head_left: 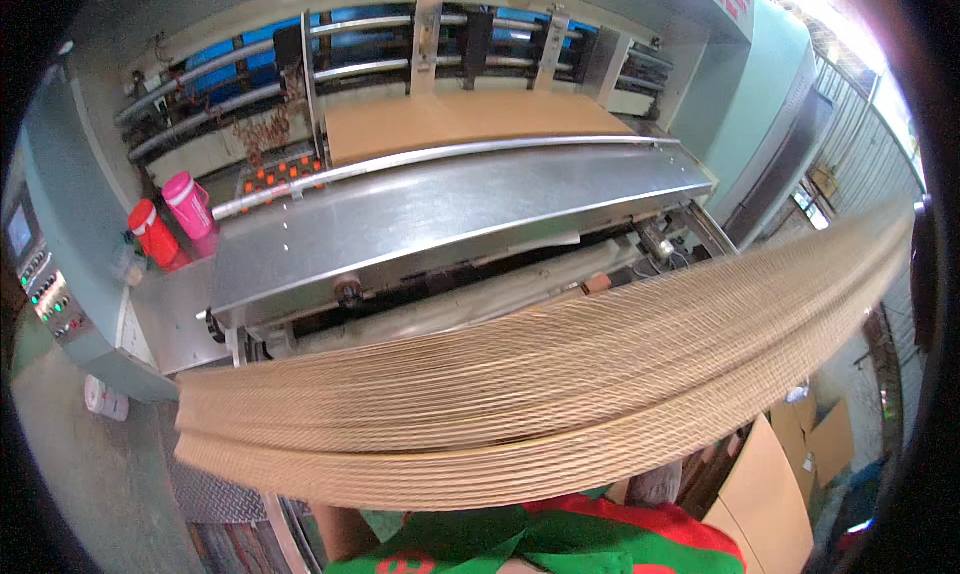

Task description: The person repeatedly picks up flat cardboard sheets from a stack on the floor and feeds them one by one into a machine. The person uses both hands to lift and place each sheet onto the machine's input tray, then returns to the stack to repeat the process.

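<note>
At the far left of the frame, the control panel (pixel 50 289) slopes toward the operator's place, probably so its buttons are easy to reach. Right of it, a red jug (pixel 152 234) and a pink jug (pixel 187 206) stand side by side at the end of the bench (pixel 460 214), apparently kept clear of the broad steel top.

The stack (pixel 520 384) of corrugated sheets begins at lower left and sweeps across to the right edge, in front of the bench and right against the shirt (pixel 640 539). A dark seam parts it into two layers; its edges look fairly even, perhaps squared so the sheets handle as one block. At lower left of centre, the left forearm (pixel 340 530) goes up beneath it, presumably to bear weight. Both hands are hidden, so I cannot tell how the fingers sit.

Upper centre, a flat sheet (pixel 470 122) lies behind the bench's rail (pixel 480 154), which may keep it lined up. At lower right, loose cardboard (pixel 765 494) lies aside.
</note>
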Available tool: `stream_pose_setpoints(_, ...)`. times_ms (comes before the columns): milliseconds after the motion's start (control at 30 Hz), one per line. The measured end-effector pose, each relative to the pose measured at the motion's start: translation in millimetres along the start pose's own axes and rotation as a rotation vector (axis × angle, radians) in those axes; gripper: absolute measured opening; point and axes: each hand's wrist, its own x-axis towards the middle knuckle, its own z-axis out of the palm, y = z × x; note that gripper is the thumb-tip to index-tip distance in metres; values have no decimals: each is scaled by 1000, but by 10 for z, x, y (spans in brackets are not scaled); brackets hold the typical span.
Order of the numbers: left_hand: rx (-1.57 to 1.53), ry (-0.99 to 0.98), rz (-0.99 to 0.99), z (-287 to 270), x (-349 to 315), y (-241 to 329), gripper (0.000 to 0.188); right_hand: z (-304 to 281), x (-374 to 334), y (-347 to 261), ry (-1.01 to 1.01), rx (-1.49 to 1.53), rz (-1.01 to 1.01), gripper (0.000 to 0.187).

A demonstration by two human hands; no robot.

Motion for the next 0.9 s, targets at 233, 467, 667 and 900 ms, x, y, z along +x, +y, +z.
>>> stream_pose_setpoints(233, 52, 375, 357, 442, -454, 1242, 66, 749, 1328, 1701, -140, 443, 441, 74)
stream_pose_setpoints(467, 94, 611, 608, 1672, -893, 1778, 67, 664, 1434, 2654, -259, 562, 782, 82)
stream_pose_setpoints(667, 122, 657, 686, 2828, -757, 1598, 68, 225, 1905, 2954, -240, 522, 1027, 84)
stream_pose_setpoints(900, 92, 606, 720, 3284, -580, 1543, 70, 322, 2229, 3021, -302, 200, 1088, 89)
